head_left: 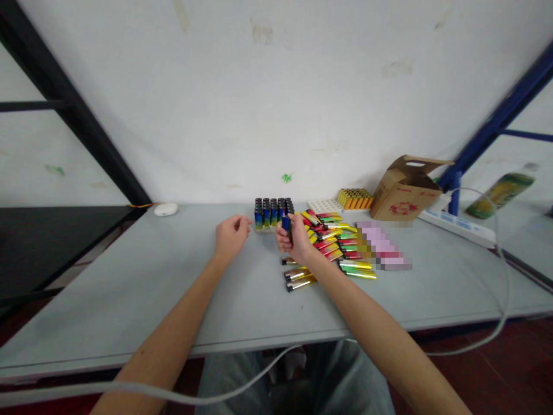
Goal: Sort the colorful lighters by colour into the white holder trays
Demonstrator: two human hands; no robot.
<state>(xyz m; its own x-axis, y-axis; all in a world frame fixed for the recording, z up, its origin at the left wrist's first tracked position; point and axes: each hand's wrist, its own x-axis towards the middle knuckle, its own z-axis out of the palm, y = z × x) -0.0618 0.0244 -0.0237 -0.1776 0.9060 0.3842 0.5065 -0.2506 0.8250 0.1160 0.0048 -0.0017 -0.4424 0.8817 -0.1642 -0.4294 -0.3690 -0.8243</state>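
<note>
My right hand is closed around a blue lighter, held upright with its end showing above the fingers. Just behind it stands a block of blue-green lighters with black tops, in rows in a pale tray. To the left of that block, my left hand hovers low over the table with its fingers curled in, and nothing shows in them. Loose lighters in red, yellow, green and silver lie in a heap beside and under my right wrist. Several silver-yellow ones lie nearer me.
Behind the heap are a white tray with holes and a block of yellow-orange pieces. An open cardboard box, a power strip and a blurred pink item are at right. A white case sits far left; a white cable loops over the table edge.
</note>
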